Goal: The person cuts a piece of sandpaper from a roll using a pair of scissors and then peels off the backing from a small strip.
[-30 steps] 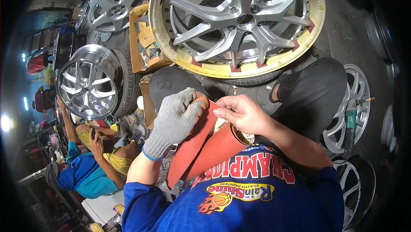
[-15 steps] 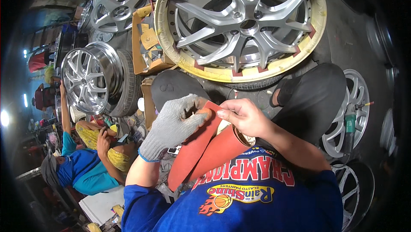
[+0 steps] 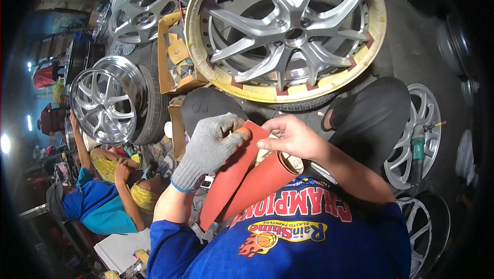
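Sitting with bent knees at the left, a co-worker in a blue and teal shirt [image 3: 103,202] stretches one arm toward a shiny silver multi-spoke wheel [image 3: 103,106]; I cannot tell whether the fingers touch it. Just beside this wheel is a black rubber tyre [image 3: 153,101]. More to the right, an open brown cardboard box [image 3: 163,68] holds scraps of brown paper [image 3: 177,51].

Next comes the person's left hand [image 3: 208,145], in a grey knitted glove with orange-stained fingertips, raised near a dark-clothed knee [image 3: 211,101]. Its thumb and fingers are closed on the upper end of a long matt brick-red sheet [image 3: 231,176]. This sheet is above the lap, before the blue printed T-shirt [image 3: 278,258]. One part of it slopes down toward the lower left, narrowing; another part curls in a loose tube, and the pale inner side shows at the open end.

Beyond the sheet lies a large silver wheel with forked spokes [image 3: 293,21], its rim covered in yellow, with small dark-red patches. The bare right hand [image 3: 290,137] pinches the sheet's edge, the thumb lying on the red face. The two hands are near each other, but apart.

At the far right, a green and black power tool [image 3: 418,147] rests across a silver spoked wheel [image 3: 423,106].
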A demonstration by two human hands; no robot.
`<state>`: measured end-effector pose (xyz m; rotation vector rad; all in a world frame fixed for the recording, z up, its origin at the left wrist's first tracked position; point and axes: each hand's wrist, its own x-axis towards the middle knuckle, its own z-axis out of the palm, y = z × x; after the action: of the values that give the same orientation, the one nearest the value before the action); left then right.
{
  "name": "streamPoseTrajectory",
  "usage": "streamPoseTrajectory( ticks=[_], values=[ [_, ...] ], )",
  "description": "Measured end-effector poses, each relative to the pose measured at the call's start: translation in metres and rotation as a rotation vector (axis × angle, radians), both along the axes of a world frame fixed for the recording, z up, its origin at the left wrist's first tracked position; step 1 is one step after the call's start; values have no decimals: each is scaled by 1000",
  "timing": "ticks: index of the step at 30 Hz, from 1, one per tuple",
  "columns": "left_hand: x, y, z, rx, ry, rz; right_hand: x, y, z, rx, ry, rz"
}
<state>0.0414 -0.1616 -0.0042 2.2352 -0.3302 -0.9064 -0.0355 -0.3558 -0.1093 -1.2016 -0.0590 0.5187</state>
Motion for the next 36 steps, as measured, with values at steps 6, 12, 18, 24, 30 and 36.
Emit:
streamPoseTrajectory(
  ticks=[6,12,18,24,30,36],
  values=[
    [8,-1,1,-62,65,86,9,9,-7,90,98,-72],
    [27,8,-22,-147,6,19,23,2,-7,21,128,-49],
    [24,8,-25,-144,-3,20,20,-2,-2,39,153,-108],
    [20,8,-25,-167,-46,-9,16,0,-9,-50,86,-164],
    [17,7,-23,-176,-24,12,16,1,-11,-86,52,-170],
    [16,10,-24,-178,-7,36,16,4,-8,-95,7,-185]
  ],
)
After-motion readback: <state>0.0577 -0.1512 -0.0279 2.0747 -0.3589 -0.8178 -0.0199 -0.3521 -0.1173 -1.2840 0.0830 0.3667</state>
